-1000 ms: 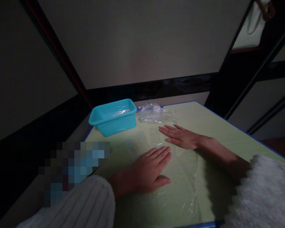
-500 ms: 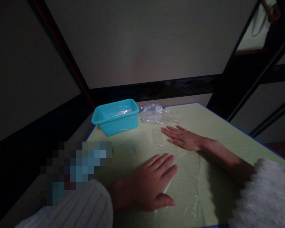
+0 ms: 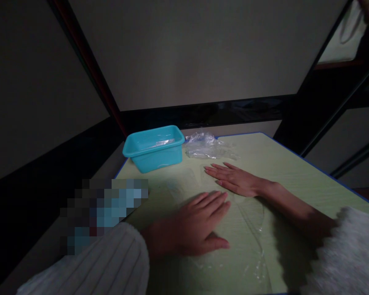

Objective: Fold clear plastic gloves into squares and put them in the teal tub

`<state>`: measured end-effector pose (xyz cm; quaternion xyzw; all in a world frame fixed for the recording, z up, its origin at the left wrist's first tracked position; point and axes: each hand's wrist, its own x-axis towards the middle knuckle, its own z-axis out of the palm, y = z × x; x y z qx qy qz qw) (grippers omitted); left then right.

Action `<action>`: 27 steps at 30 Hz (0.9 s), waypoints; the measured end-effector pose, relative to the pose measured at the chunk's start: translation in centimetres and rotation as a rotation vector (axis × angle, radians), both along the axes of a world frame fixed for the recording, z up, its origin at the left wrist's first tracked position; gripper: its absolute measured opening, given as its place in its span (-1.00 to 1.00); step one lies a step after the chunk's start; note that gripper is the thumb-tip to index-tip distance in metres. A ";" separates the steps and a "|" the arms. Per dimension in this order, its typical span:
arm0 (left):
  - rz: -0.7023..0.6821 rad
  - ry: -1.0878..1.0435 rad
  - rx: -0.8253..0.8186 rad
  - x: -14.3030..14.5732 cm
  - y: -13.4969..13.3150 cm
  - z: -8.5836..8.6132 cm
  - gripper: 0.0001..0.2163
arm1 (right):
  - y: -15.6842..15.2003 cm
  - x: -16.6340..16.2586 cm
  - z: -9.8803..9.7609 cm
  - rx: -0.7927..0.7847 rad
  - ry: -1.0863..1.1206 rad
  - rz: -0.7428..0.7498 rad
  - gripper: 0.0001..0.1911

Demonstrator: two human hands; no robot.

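Note:
A clear plastic bag [image 3: 233,258] lies spread flat on the pale yellow-green table, its creased edges catching the light. My left hand [image 3: 199,223] rests palm down on the bag, fingers stretched toward the right and thumb apart. Further back, my right hand [image 3: 233,179] also lies flat, pressing on the bag's upper part with its fingers pointing left. Neither hand grips anything. The bag's far end, near the right fingertips, is faint and hard to trace against the tabletop.
A turquoise plastic basin [image 3: 155,153] stands at the table's back left with some clear plastic inside. Beside it sits a crumpled heap of clear plastic bags [image 3: 204,145]. A pixelated patch [image 3: 113,209] covers something at the left edge. Cabinet panels [image 3: 187,53] rise behind the blue-edged table [image 3: 295,176].
My left hand has slid slightly forward over the bag. The right hand has shifted a little left across the table. The view has moved slightly, too.

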<state>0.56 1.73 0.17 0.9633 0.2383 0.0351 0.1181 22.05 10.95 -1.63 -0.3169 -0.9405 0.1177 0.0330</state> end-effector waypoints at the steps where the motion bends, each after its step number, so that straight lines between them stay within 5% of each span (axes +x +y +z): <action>1: 0.033 0.010 0.007 -0.1 0.6 0.1 -0.36 | 0.1 0.0 -0.1 0.001 0.001 0.003 -0.48; 10: 0.118 0.093 0.025 -0.6 3.7 -1.0 -0.43 | 0.8 0.2 -0.3 -0.001 -0.002 0.019 -0.46; 27: -0.064 0.000 -0.053 -1.1 -1.7 -0.3 -0.33 | 0.6 -0.1 0.0 0.005 -0.047 0.014 -0.45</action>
